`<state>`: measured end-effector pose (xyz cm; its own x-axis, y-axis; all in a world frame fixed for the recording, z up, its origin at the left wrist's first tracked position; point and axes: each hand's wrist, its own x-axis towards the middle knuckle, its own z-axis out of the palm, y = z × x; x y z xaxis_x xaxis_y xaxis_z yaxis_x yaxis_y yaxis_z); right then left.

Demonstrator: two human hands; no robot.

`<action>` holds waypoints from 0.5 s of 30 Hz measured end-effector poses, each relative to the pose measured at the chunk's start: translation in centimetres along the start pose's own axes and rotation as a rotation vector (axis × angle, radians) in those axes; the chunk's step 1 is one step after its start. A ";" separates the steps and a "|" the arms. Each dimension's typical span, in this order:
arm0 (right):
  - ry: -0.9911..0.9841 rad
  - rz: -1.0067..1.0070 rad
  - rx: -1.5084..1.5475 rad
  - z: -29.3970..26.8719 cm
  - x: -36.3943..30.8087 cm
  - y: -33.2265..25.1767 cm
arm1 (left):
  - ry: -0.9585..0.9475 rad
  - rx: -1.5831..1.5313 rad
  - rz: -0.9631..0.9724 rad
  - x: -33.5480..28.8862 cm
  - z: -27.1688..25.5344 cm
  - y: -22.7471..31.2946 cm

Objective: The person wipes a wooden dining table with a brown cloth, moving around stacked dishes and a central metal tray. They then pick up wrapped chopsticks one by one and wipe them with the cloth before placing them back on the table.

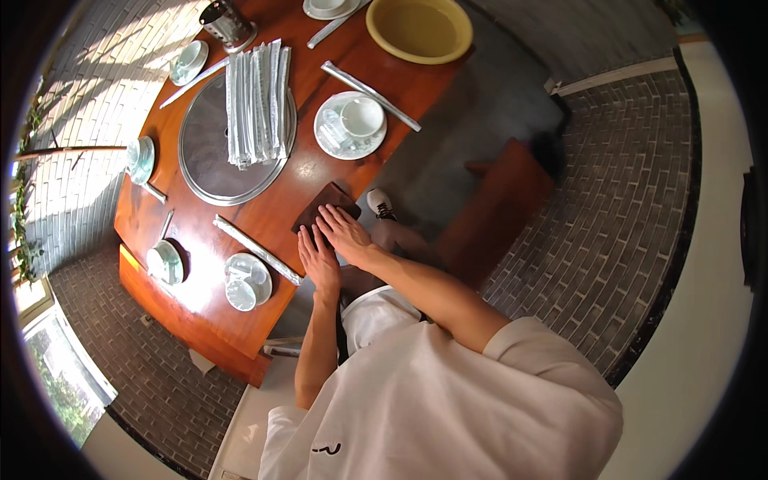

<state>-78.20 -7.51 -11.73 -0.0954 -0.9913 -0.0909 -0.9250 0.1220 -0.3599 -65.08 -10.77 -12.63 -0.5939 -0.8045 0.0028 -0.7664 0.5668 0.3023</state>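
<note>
Six dish sets (350, 126), some apparently in clear wrap, on wooden table (268, 212): 2 along near edge, 1 nr left end, 2 along far edge, 1 twd right end, part cut off.

Cloth (330, 195), brown, qty 1: at table's near edge, betw. the 2 near sets; looks folded.

L hand (318, 260): fingers straight, tips on cloth's left part; not clenched, no grip seen. R hand (346, 234): flat on cloth, fingers extended; no grip seen, underside hidden.

Disc (204, 156), metal, round, set in table's middle; carries pile (258, 104) of slim wrapped packs. Loose packs (370, 96) lie beside sets. Cup (230, 28), metal, twd far edge, right of disc. Basin (420, 30), yellow, at near edge, twd right end.

Status (judged): sets look laid out, approx. 1 pack ea.; piled packs remain undistributed. Cloth handling looks unfinished, both hands being on it; stage can't be told.

Markings: dark mark on white shirt (416, 400), chest. Any print on packs or wrap too small to read. No brand legible.
</note>
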 end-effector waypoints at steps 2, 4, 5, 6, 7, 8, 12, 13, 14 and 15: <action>-0.041 -0.005 -0.022 -0.4 0.1 0.3 | 0.004 0.018 0.008 0.1 0.6 -0.4; 0.014 -0.015 0.040 0.5 0.3 1.4 | 0.010 0.012 0.008 0.6 0.7 0.0; 0.027 -0.028 0.066 0.9 0.5 2.1 | 0.021 0.005 0.000 0.8 0.7 0.4; 0.027 -0.065 0.041 0.4 0.6 2.5 | 0.019 -0.002 -0.025 0.7 0.6 0.9; 0.021 -0.111 0.018 0.0 0.5 3.1 | 0.017 -0.008 -0.060 0.7 0.6 1.3; 0.014 -0.160 -0.007 -0.6 0.4 3.8 | 0.017 -0.016 -0.099 0.8 0.7 2.0; -0.004 -0.326 -0.004 -1.5 0.5 7.8 | 0.157 -0.012 -0.176 1.2 2.1 5.0; 0.005 -0.385 -0.007 -2.0 0.6 8.9 | 0.168 -0.023 -0.214 1.4 2.4 6.2; 0.030 -0.422 0.012 -2.0 0.5 10.0 | 0.176 -0.019 -0.255 1.5 2.8 7.2; 0.055 -0.460 0.035 -2.0 0.6 11.3 | 0.185 -0.014 -0.298 2.0 3.2 8.1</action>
<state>-89.41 -6.84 -14.03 0.3019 -0.9438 0.1348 -0.8628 -0.3306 -0.3823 -73.22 -7.21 -13.21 -0.2893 -0.9535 0.0844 -0.8954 0.3007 0.3284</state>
